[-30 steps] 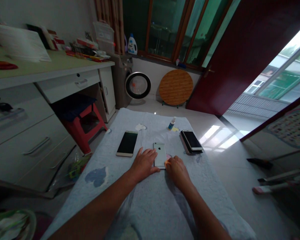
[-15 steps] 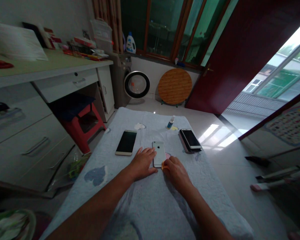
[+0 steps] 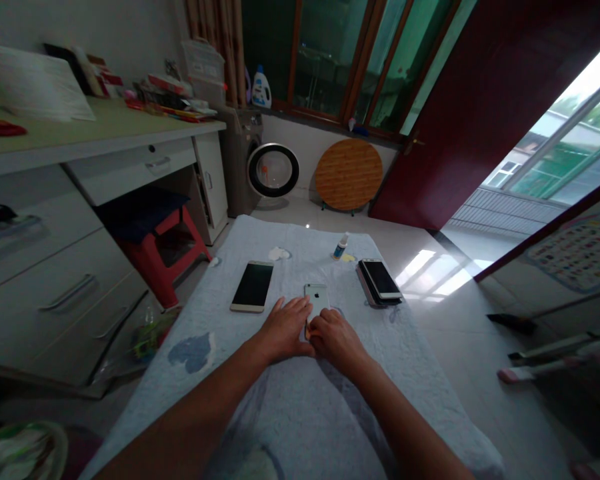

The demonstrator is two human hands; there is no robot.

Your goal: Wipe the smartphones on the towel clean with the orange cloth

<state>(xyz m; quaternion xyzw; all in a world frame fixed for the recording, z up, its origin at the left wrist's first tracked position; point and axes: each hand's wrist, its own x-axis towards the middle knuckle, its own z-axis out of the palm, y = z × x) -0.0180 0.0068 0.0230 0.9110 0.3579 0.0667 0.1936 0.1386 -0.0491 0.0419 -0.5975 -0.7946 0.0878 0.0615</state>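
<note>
A silver phone (image 3: 317, 294) lies back side up on the light blue cloth-covered table, its apple logo showing near the top. My left hand (image 3: 284, 328) rests along the phone's left edge with fingers stretched out and the thumb below its lower end. Over the lower part of the phone, my right hand (image 3: 338, 339) pinches a small orange cloth (image 3: 311, 331), mostly hidden under the fingers. To the left lies a gold-framed phone (image 3: 253, 287) with a dark screen. A white phone (image 3: 381, 279) sits on top of other dark devices at the right.
A small spray bottle (image 3: 341, 247) stands towards the table's far edge. Beyond are an open washing machine door (image 3: 274, 170) and a round wooden board (image 3: 349, 175). A red stool (image 3: 167, 260) and a desk (image 3: 145, 143) stand on the left.
My right hand has moved left with the orange cloth, from the phone's lower right corner to across its lower part. My left hand has stayed nearly still.
</note>
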